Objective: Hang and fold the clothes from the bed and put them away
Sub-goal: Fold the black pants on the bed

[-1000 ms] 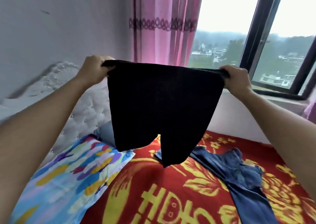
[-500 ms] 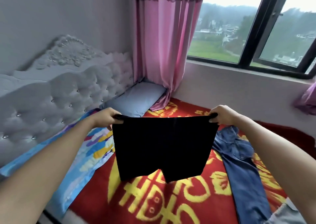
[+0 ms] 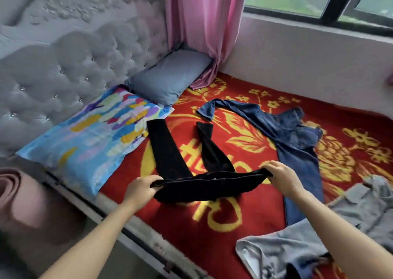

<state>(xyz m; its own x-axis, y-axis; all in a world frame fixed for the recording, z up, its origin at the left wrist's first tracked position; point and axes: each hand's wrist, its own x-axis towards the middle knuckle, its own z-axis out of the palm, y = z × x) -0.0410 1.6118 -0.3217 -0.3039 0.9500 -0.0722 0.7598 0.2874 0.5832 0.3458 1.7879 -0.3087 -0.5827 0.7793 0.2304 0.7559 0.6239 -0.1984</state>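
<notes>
Black trousers [image 3: 170,151] lie on the red and gold blanket [image 3: 212,225], legs spread apart and pointing toward the pillows. My left hand [image 3: 141,188] grips the left end of the waistband and my right hand [image 3: 282,175] grips the right end, holding the band just above the blanket. Blue jeans [image 3: 297,142] lie crumpled to the right of the trousers. A grey garment [image 3: 319,242] is spread at the near right, partly under my right forearm.
A colourful pillow [image 3: 89,136] and a grey-blue pillow [image 3: 170,76] rest against the tufted grey headboard [image 3: 63,66] at the left. A pink curtain [image 3: 202,23] hangs in the corner beside the window [image 3: 319,0]. The bed's near edge [image 3: 138,236] runs diagonally below my left arm.
I have lowered the black trousers from held up in the air down onto the blanket, where the legs now lie spread out. My view has tilted down toward the bed.
</notes>
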